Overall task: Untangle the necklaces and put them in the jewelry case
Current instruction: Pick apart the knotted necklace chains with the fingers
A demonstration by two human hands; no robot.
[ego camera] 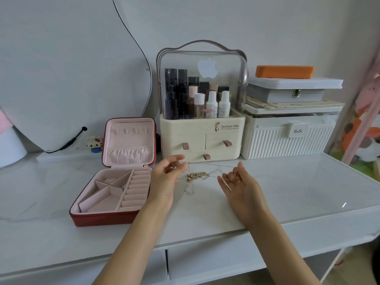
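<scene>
A small tangle of gold and silver necklaces point(197, 176) hangs between my two hands just above the white marble table point(287, 182). My left hand point(167, 177) pinches thin chain at its fingertips, palm turned up. My right hand point(239, 183) also faces palm up, and its curled fingers hold a fine chain that lies across the palm. A thin chain runs taut from one hand to the other. The red jewelry case point(115, 177) stands open at the left, with a pink lining, divided compartments and ring rolls.
Behind my hands stands a cream cosmetics organizer point(202, 138) with drawers and bottles under a clear lid. To its right is a white ribbed storage box point(287, 138) stacked with flat boxes. A curved mirror point(72, 79) leans at the back left, with a small toy figure beside it.
</scene>
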